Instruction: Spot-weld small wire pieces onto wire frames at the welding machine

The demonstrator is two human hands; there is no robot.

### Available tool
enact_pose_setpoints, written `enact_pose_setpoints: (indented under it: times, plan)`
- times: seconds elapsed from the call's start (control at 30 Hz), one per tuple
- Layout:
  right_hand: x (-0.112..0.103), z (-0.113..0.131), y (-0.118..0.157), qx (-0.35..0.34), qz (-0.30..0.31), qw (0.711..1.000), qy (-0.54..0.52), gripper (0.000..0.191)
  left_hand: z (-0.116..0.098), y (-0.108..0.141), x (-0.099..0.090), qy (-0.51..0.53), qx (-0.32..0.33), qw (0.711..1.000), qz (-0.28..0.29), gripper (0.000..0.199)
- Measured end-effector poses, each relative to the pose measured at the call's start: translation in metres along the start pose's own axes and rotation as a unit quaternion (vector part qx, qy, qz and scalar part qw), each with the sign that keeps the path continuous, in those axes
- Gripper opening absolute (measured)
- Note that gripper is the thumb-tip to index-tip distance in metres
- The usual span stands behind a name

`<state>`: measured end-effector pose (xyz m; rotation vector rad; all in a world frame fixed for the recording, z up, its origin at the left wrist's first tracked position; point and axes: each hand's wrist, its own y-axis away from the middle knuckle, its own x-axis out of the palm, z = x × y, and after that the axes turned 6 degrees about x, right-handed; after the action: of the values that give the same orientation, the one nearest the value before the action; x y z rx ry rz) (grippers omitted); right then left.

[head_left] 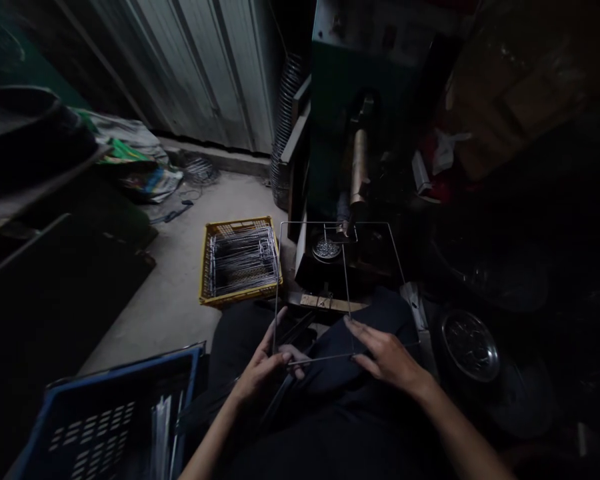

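Note:
A rectangular wire frame (pixel 325 359) with a middle cross wire stretches over my lap. My left hand (pixel 260 370) grips its near left corner between thumb and fingers. Near the middle wire, my right hand (pixel 390 355) pinches the frame's near side, the index finger lying along that wire. At its far side the frame meets the tip of a dark machine's copper-coloured arm (pixel 360 167); a smaller bent wire piece is there too. Whether they touch, I cannot tell. Just below sits a small round dish (pixel 327 249) of tiny metal bits.
A yellow crate (pixel 205 267) holding many wire frames stands on the floor, left of the machine. Near my left is a blue crate (pixel 125 369) with thin metal rods. A round metal bowl (pixel 470 345) is at my right. Ribbed ducting (pixel 283 133) rises beside the machine.

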<state>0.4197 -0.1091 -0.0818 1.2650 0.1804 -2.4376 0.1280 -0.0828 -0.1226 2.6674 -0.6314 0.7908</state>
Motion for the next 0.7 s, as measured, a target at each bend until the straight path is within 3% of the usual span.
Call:
enact_pose_setpoints:
  times: [0.27,0.7]
  plan:
    - [0.005,-0.008,0.001,-0.013,-0.016,1.000,0.001,0.092,0.007,-0.008,-0.006,-0.005,-0.001,1.000,0.009,0.100]
    - [0.003,-0.012,-0.003,-0.003,-0.024,1.000,-0.001,0.094,-0.001,-0.016,0.000,-0.007,-0.010,1.000,0.007,0.099]
